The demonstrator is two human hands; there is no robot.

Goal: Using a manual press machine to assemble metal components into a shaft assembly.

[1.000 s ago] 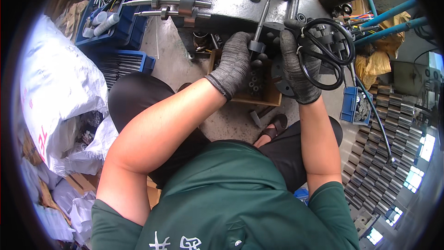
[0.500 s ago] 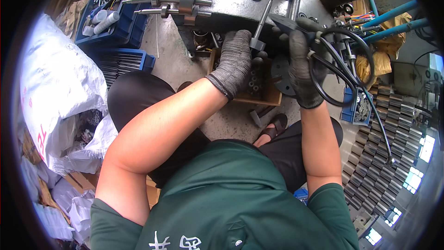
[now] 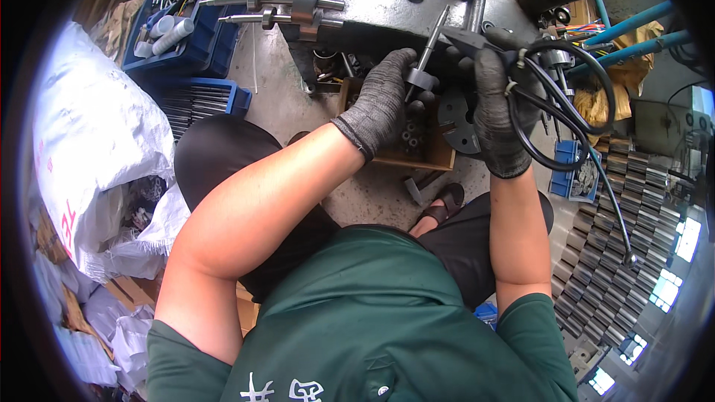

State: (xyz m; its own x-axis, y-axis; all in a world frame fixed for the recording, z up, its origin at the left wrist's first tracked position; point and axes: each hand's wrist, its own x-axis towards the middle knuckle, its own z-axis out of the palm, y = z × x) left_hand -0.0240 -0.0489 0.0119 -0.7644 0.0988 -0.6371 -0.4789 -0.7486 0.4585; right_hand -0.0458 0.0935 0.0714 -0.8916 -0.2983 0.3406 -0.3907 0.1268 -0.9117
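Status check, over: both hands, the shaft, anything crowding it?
Left hand gripping shaft. Right hand on black tool. Shaft tilted, slim end toward bench. Tool tip crowding shaft, contact unclear.

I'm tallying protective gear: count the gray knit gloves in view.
2: one on the left hand, holding a stepped metal shaft; one on the right hand, holding a dark pointed tool.

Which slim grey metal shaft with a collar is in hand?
The slim grey metal shaft in the left grey-gloved hand, angled up-right; no hand touches the upper-left row of shafts.
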